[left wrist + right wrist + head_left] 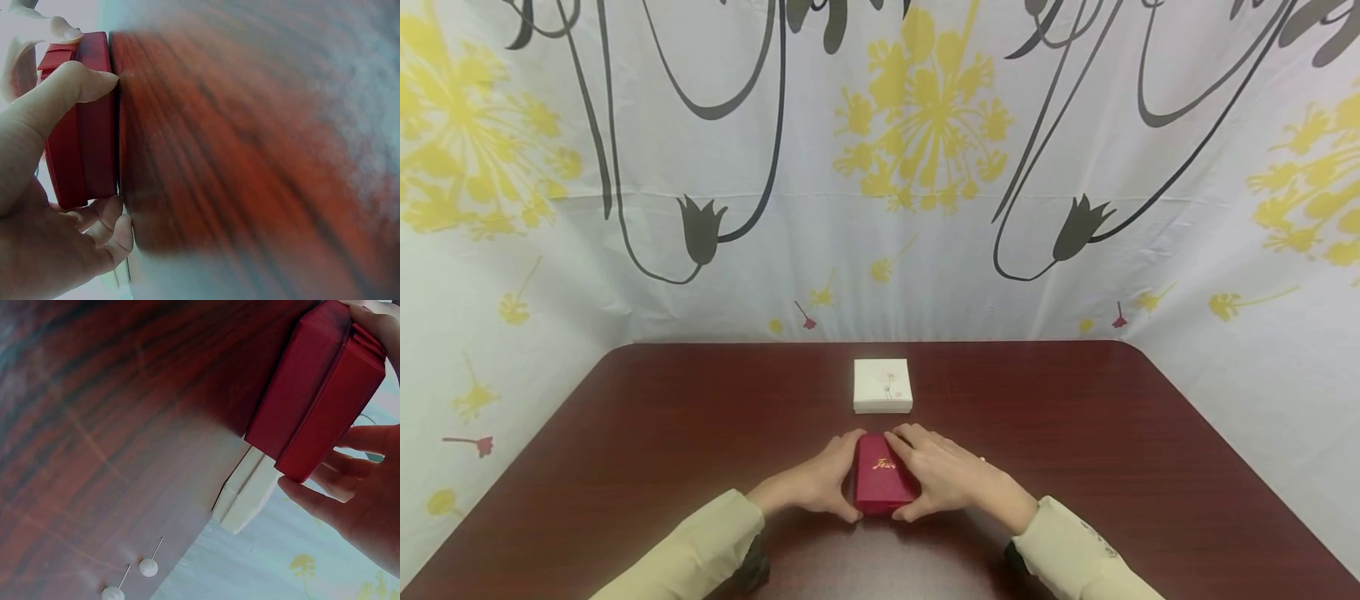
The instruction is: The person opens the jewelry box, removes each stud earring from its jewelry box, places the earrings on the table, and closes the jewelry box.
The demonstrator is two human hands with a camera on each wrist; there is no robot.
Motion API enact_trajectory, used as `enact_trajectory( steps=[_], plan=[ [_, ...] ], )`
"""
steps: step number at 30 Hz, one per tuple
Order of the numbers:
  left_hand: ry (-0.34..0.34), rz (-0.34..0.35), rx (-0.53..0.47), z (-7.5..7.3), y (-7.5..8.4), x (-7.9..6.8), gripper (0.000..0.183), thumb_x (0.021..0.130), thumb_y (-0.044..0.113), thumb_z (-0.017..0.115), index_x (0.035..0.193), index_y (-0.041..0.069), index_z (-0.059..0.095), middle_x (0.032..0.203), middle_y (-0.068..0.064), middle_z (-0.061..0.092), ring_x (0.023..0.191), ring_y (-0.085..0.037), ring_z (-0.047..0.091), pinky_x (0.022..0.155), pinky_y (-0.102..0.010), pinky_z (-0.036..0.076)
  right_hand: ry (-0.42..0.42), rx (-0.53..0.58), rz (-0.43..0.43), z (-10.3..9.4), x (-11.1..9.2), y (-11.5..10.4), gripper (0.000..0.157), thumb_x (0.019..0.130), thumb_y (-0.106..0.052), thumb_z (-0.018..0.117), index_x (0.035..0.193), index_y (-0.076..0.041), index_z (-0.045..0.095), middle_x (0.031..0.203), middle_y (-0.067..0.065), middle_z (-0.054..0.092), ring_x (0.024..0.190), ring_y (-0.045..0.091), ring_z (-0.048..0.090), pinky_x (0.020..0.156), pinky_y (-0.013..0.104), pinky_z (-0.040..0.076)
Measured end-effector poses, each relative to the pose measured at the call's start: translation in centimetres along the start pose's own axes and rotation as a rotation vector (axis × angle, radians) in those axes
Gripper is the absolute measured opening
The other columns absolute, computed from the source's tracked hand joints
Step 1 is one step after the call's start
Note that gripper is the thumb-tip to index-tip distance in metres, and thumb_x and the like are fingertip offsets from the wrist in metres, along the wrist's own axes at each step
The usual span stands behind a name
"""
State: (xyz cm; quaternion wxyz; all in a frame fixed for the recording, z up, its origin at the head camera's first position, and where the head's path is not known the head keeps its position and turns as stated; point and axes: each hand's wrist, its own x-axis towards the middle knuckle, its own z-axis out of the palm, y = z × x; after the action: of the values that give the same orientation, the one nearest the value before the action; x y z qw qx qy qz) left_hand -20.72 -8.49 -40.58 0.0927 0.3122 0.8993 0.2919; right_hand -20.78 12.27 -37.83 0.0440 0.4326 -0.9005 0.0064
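Observation:
A red jewelry box (880, 482) with gold lettering on its lid sits on the table between both hands. My left hand (826, 479) grips its left side, the thumb (94, 84) at the near face and the fingers at the far end. From the other side my right hand (942, 471) holds the box, covering part of the lettering, with fingers at the far end and thumb at the near right corner. The lid looks closed, its seam showing along the side in the right wrist view.
Behind the red box stands a small white box (882, 386) with a flower print. Two white-beaded pins, the nearer pin (149, 567) and another pin (113, 594), lie on the dark wooden table (700, 408). A flower-patterned curtain (880, 250) hangs past the table's far edge.

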Motion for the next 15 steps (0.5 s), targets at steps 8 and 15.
enact_trajectory(
  steps=[8,15],
  plan=[
    [-0.001,-0.002,-0.018,-0.1,0.0,0.0,0.094,0.054,0.015,0.082,0.127,-0.002,0.026,0.114,-0.010,0.041,0.106,-0.022,0.038,0.090,-0.039,0.038,-0.020,0.031,0.022,-0.3,-0.8,0.6,0.097,0.058,-0.058,0.071,0.129,0.003,0.042,0.119,0.012,0.045,0.106,0.025,0.048,0.090,0.036,0.042],
    [0.005,-0.002,-0.011,0.0,0.1,0.0,0.097,0.053,0.014,0.082,0.128,-0.004,0.024,0.117,-0.013,0.040,0.108,-0.024,0.038,0.092,-0.041,0.037,-0.023,0.039,0.036,-0.1,-1.4,0.9,0.097,0.058,-0.055,0.073,0.129,0.003,0.041,0.119,0.013,0.045,0.106,0.029,0.050,0.090,0.038,0.043]
  ],
)
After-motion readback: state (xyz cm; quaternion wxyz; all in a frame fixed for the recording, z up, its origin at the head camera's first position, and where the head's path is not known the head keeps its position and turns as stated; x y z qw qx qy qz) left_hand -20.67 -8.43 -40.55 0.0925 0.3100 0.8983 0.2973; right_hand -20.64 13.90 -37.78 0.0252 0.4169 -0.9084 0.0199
